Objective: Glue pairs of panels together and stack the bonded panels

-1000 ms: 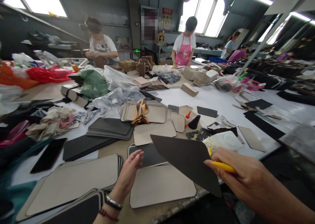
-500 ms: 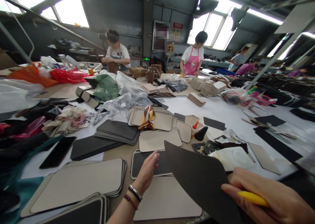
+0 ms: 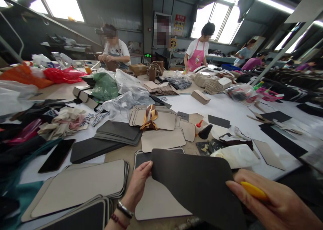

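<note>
We hold a thin, dark-grey, round-cornered sheet (image 3: 194, 179) above a flat beige panel (image 3: 153, 203).
Our left hand (image 3: 138, 178) pinches one edge, our right hand (image 3: 267, 203) the other plus a slim yellow handle (image 3: 253, 191); the sheet seems light, bendy, best held by both ends.

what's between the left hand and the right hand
A dark panel spans that gap in the head view, with the left hand at one end and the right hand at the other.
</note>
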A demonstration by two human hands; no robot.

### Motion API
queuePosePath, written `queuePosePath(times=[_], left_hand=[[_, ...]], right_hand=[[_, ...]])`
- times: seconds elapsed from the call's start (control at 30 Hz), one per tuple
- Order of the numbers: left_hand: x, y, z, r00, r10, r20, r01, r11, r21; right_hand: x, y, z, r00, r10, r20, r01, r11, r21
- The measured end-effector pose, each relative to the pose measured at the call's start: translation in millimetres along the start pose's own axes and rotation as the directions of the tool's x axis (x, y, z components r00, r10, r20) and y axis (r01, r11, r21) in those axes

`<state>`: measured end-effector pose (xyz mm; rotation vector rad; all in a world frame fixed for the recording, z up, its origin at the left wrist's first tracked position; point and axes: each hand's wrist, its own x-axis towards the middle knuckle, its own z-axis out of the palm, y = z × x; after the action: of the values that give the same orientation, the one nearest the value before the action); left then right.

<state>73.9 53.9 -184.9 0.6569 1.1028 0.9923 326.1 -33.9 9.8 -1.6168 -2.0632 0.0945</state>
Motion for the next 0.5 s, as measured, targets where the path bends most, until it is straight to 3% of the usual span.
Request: queuePosePath(times=[0.13,0.27,0.37,0.5], left_hand=[[-22,-2,-37.4,0.976,-0.033,-0.214,0.058,0.992,0.114],[-46,-9,-71.3,0.915,-0.01,-0.403,0.143,0.943,0.301],[-58,-18,-78.2,0.895,-0.003,-0.445,0.195,0.902,0.386],[-60,-34,-67.7,0.912,0.023,-0.409,0.199,0.848,0.492]], right_hand=[[-16,11,32,0.957,0.198,0.211,-0.23,0.963,0.138],[-50,39,85,0.805,0.412,0.426,-0.524,0.832,0.185],[-72,65,124,0.732,0.475,0.488,-0.624,0.756,0.199],[-91,95,161,0.714,0.509,0.481,-0.648,0.741,0.176]])
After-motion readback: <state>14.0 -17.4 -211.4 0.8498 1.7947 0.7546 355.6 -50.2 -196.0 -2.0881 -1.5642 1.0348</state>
